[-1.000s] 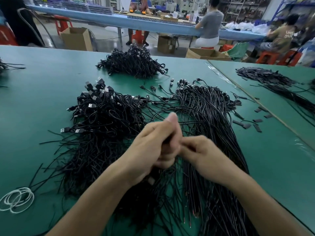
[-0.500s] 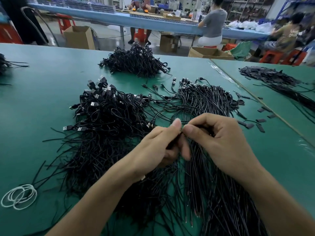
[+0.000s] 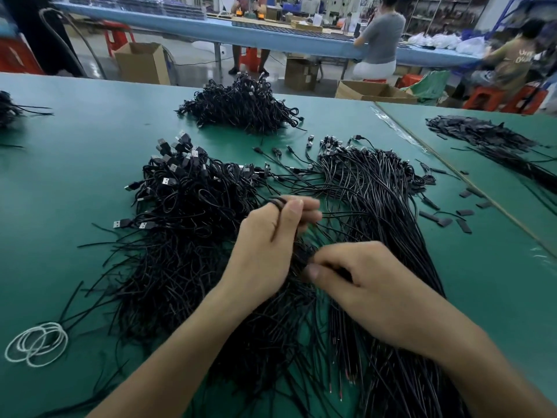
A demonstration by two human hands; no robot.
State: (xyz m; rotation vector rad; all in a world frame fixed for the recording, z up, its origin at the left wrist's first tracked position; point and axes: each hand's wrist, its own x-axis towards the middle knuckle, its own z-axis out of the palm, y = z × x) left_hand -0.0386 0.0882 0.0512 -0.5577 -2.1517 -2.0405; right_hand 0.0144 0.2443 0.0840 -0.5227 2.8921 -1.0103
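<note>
1. Head view: the left hand (image 3: 268, 239) curls its fingers round a looped black cable (image 3: 278, 203), above the piles on the green table (image 3: 75, 152).
2. The right hand (image 3: 370, 285) pinches a cable lower down between thumb and bent fingers, probably the same one.
3. Best to draw it free slowly, so neighbouring strands do not snag.
4. Sheaths look thin, glossy and springy. The tangled heap (image 3: 187, 203) shows boxy metal-tipped plugs, while the straight bundle (image 3: 379, 212) lies combed.

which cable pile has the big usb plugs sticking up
The left pile, beside the left hand: chunky silver-tipped USB plugs stand up along its far edge. The right bundle ends in smaller plugs; the far heap is a tangle.
</note>
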